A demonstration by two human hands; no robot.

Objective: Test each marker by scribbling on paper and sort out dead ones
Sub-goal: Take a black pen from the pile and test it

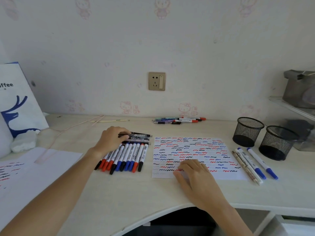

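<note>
A sheet of paper [196,150] covered in red, blue and black scribbles lies in the middle of the desk. My right hand [196,176] rests flat on its lower left part. Left of the paper lies a row of several capped markers [126,159] with red, blue and black caps. Above that row sit a few black pens [141,137] lying crosswise. My left hand [112,140] reaches over them and pinches one black pen between thumb and fingers. Right of the paper lie several markers and pens [254,165], two with blue caps.
Two black mesh pen cups [248,132] [277,143] stand at the right. Another group of pens [179,120] lies by the wall under a socket [156,81]. A second scribbled sheet [25,172] and a white paper bag [15,99] are at the left. The desk's front edge curves inward.
</note>
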